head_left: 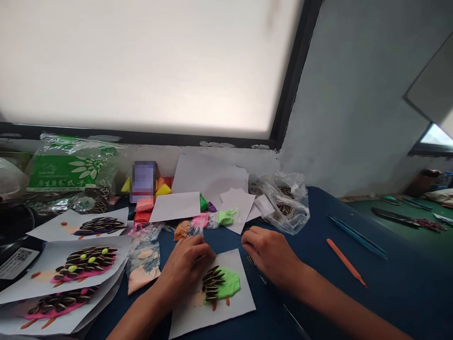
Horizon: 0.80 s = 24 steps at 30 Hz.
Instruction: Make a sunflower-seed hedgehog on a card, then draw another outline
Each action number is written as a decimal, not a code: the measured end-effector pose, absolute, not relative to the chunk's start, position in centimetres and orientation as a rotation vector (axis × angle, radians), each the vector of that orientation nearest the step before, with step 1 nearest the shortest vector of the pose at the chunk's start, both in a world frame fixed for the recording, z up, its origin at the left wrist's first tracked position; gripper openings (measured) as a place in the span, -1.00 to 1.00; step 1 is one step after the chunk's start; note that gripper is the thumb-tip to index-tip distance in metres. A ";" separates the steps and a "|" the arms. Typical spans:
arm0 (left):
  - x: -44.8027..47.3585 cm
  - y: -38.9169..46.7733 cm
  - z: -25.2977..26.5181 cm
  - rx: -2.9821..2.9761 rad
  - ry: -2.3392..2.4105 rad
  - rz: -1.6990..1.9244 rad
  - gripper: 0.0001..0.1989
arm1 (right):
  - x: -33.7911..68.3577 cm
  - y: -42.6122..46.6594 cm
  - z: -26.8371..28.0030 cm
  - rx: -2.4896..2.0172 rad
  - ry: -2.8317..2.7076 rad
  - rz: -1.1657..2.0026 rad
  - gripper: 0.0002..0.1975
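A white sheet of paper (235,314) lies before me. On it is a hedgehog shape of light green clay (231,283), with sunflower seeds (212,282) stuck in rows over its left part, a beige clay patch and small brown clay legs. My left hand (191,259) rests at the sheet's upper left edge, fingers curled together. My right hand (271,252) is just right of the sheet, its fingers bent in a pinch beside a few loose seeds (251,260) on the table. What either hand holds between its fingertips is hidden.
At the left lie finished seed-and-clay hedgehog pictures (83,264). Behind them stands a green bag of seeds (71,170). Coloured clay packets (143,264), blank paper (208,174) and a plastic bag of seeds (286,203) line the back. Blue tweezers (357,237) and an orange tool (345,260) lie right.
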State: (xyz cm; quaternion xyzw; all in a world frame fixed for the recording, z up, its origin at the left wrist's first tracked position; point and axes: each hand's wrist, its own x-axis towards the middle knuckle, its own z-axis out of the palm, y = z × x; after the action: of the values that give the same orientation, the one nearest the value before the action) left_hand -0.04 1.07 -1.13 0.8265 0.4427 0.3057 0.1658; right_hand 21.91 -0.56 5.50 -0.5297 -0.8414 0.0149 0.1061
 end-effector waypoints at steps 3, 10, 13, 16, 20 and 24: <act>0.0 1.1 -1.2 2.363 1.248 0.859 -0.69 | 23.0 0.7 5.7 -1.655 -2.452 0.101 -0.82; -0.1 1.1 -1.3 2.358 1.234 0.881 -0.71 | 24.0 1.5 5.0 -1.575 -2.550 0.128 -0.78; -0.1 1.1 -1.4 2.360 1.229 0.916 -0.73 | 23.8 1.6 4.4 -1.543 -2.632 0.004 -0.82; -0.1 1.1 -1.5 2.345 1.236 0.917 -0.74 | 23.6 1.6 4.0 -1.551 -2.693 -0.113 -0.83; -0.2 1.1 -1.5 2.334 1.241 0.900 -0.74 | 23.5 1.6 3.8 -1.543 -2.742 -0.172 -0.84; -0.3 1.1 -1.6 2.355 1.230 0.908 -0.75 | 23.7 1.7 3.9 -1.561 -2.711 -0.098 -0.84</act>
State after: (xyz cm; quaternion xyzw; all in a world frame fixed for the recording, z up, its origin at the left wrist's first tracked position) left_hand -0.31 1.15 -1.57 0.8271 0.4321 0.3188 0.1661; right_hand 23.70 1.71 3.91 -0.4988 -0.8662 -0.0314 0.0058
